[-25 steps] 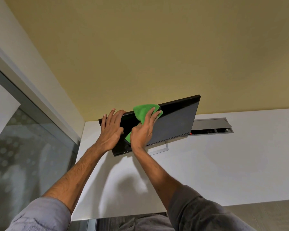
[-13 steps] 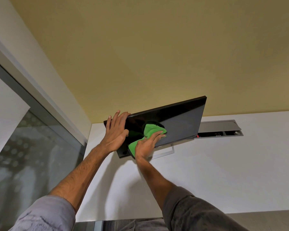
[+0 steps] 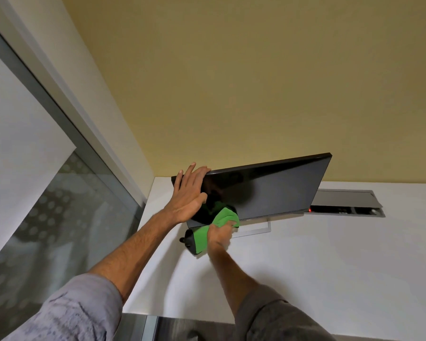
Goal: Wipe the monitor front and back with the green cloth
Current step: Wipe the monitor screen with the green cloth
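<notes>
Both hands on monitor (image 3: pixel 268 190): left hand (image 3: pixel 190 193) spread flat against one end, bracing it; right hand (image 3: pixel 220 236) bunches green cloth (image 3: pixel 223 217) at lower bezel, probably wiping.

The black monitor (image 3: pixel 268 190) stands on a white table (image 3: pixel 317 267). The left hand (image 3: pixel 188 193) lies flat on the monitor's left edge, and its fingers are straight and reach over the top corner. The right hand (image 3: pixel 219 234) grips the green cloth (image 3: pixel 223 217) and holds it against the bottom of the screen, near the left corner. Part of the cloth sticks out beside the hand. A thin grey stand (image 3: pixel 255 228) shows under the monitor. Behind the monitor, a grey hatch (image 3: pixel 342 199) in the table is open, and a small red light (image 3: pixel 310 209) glows at its left end. A yellow wall (image 3: pixel 231 82) is behind, and a glass wall (image 3: pixel 59 217) is on the left.
</notes>
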Available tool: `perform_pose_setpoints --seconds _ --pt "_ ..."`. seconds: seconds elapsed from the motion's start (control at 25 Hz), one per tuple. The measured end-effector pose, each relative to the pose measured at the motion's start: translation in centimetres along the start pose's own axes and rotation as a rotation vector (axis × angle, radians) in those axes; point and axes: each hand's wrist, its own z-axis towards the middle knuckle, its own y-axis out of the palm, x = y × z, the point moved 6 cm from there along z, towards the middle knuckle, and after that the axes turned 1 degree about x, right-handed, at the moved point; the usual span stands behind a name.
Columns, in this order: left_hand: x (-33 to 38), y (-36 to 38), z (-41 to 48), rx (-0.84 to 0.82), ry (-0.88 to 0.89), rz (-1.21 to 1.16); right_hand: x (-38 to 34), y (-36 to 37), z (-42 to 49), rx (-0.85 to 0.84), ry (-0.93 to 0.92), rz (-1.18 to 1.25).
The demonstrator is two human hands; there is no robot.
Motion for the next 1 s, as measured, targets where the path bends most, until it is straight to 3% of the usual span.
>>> perform_pose_setpoints --seconds 0.12,0.2,0.32,0.44,0.6,0.76,1.0 --pt "-0.2 0.2 -0.3 0.010 0.013 0.050 0.1 3.6 -3.5 -0.175 0.004 0.046" --pt "-0.4 0.2 -0.5 0.019 0.024 0.058 -1.2 4.3 -6.0 -0.203 0.068 0.200" --pt "-0.4 0.4 -0.4 0.019 0.039 0.062 -2.2 2.8 -4.1 -0.122 -0.030 0.224" --pt "-0.6 0.4 -0.3 0.031 0.047 0.074 0.8 0.9 2.9 -0.004 0.047 0.181" --pt "-0.7 0.7 -0.2 0.046 0.063 0.082 -2.7 -8.9 4.1 0.110 0.029 0.279" --pt "-0.7 0.8 0.1 0.073 0.055 0.089 -3.3 -12.3 4.4 0.112 0.002 0.215" --pt "-0.4 1.4 0.4 0.150 0.000 0.051 -2.0 -6.9 1.4 -0.044 -0.036 0.050"
